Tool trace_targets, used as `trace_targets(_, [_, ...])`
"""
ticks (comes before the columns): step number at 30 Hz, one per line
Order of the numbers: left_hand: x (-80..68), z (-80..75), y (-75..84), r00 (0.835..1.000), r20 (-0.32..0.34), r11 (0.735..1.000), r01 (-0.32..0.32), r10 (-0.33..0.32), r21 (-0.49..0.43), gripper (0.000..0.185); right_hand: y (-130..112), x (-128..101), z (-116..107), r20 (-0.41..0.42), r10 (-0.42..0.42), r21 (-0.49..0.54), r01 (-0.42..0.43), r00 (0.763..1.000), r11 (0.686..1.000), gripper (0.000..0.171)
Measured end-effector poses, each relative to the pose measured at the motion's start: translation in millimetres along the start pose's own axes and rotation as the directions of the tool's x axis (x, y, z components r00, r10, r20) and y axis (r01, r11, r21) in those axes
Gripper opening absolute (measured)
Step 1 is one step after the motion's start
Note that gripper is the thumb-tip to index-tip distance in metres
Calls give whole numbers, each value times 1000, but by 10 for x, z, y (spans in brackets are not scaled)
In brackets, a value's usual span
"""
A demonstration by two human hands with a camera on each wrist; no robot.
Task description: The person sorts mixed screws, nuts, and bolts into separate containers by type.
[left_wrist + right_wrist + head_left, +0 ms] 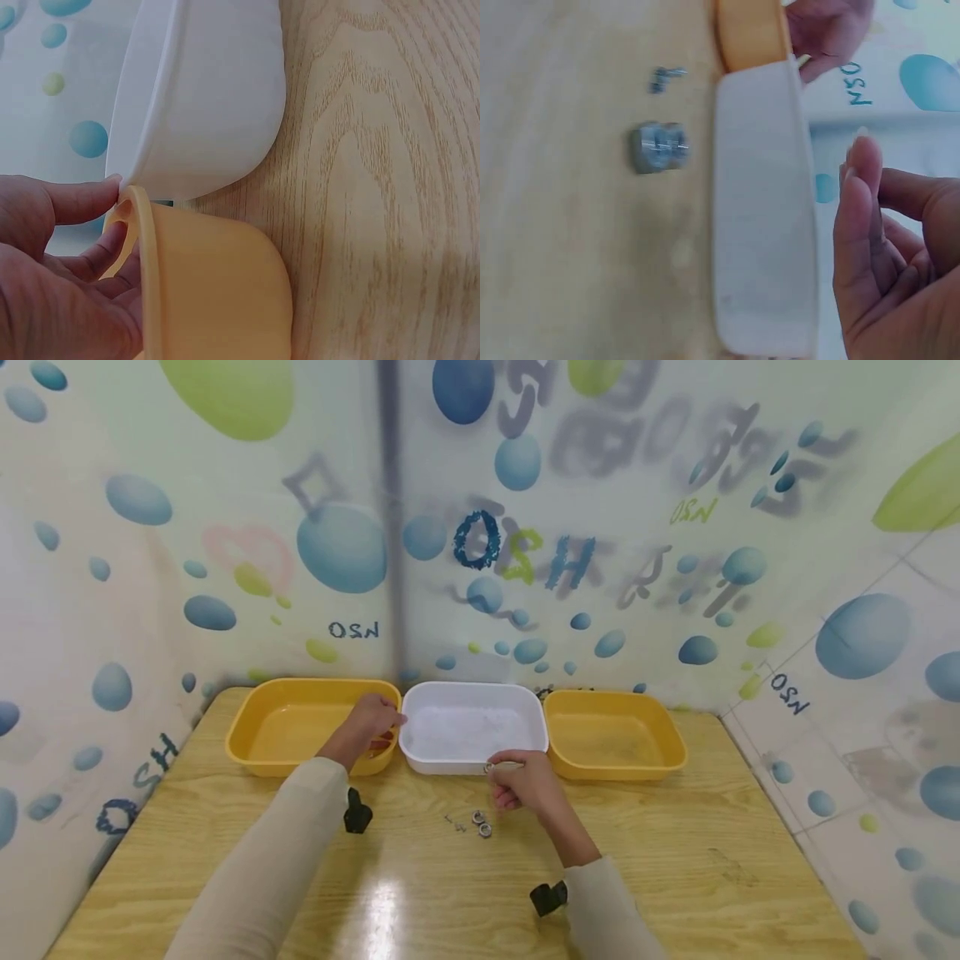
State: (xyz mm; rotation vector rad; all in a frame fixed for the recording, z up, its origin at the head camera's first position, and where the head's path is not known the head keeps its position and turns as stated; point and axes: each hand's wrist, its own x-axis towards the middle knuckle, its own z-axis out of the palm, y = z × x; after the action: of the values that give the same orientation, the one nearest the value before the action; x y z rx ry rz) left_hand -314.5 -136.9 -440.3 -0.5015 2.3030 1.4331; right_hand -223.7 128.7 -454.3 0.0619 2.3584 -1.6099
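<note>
My left hand [372, 722] is at the right end of the left yellow bin [255, 727]. In the left wrist view, its thumb touches the rim where the yellow bin [217, 277] meets the white bin [217, 97], with the other fingers curled inside the yellow rim. My right hand [525, 779] is over the near right edge of the white bin [442, 768], pinching a small shiny nut [489, 767] at its fingertips; the right wrist view barely shows it. Two metal nuts [485, 830] and some small screws [456, 823] lie on the table before the white bin.
Another yellow bin [615, 772] stands right of the white one, all in a row at the back of the wooden table [675, 860]. A patterned wall [450, 643] rises behind them. Dark wrist mounts [357, 812] sit by both sleeves.
</note>
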Motion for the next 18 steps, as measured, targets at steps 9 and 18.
trace_targets(9, [-29,-18,21,1000,-2,1000,-12,12,-3,29,-321,291,-47,-69,-15,59,19,997,998,20])
trace_targets(18, [-27,-16,24,1000,11,1000,15,-15,-6,28,-434,431,-11,-82,5,81,1,997,997,27])
